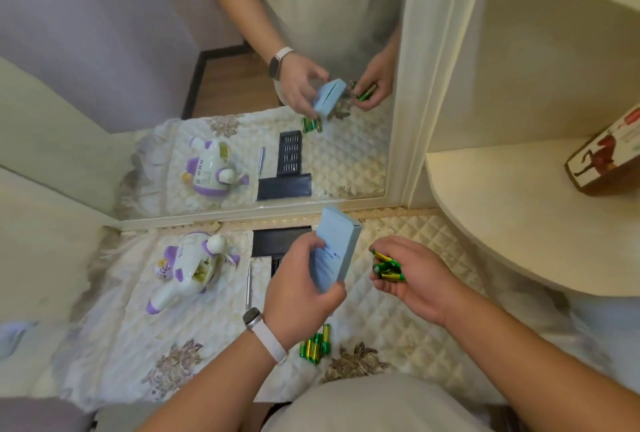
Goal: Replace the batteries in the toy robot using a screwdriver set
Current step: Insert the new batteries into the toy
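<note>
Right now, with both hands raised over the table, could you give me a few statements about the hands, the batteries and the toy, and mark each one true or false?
1. The left hand holds the blue box. True.
2. The right hand is empty. False: it holds several green batteries.
3. The screwdriver lies on the cloth, between the toy robot and the black case. True.
4. The toy robot stands upright. False: it lies down on the cloth.
5. No batteries lie on the cloth. False: a pile of batteries lies there, near the left wrist.
</note>
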